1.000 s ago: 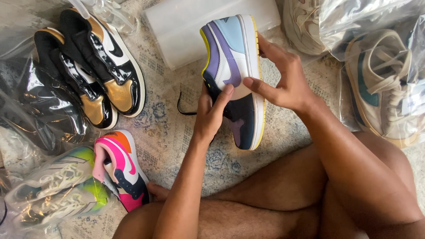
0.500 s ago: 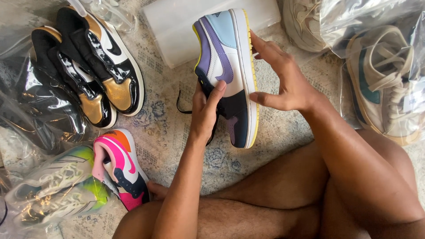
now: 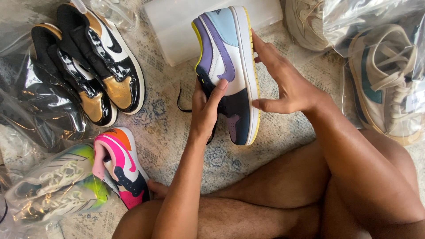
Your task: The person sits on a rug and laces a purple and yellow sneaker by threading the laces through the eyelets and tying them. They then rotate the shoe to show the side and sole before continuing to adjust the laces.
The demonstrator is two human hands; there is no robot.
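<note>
I sit cross-legged on a patterned rug, looking down at my lap. My left hand grips a low sneaker from its open side, thumb laid across the white side panel, the other fingers hidden behind it. The sneaker is held up in the middle of the scene, above the rug, turned on its side with its pale blue part pointing far from me and the dark navy part near; it has purple trim and a yellow-edged sole. My right hand is open, its flat fingers resting against the sole (the thumb sticks out below, clear of the shoe). A black lace dangles to the left of the sneaker.

Far left lies a pair of shiny black, white and gold sneakers. Near left, a pink, orange and navy sneaker sits beside my knee. To the right, a cream and teal sneaker lies in a clear plastic bag.
</note>
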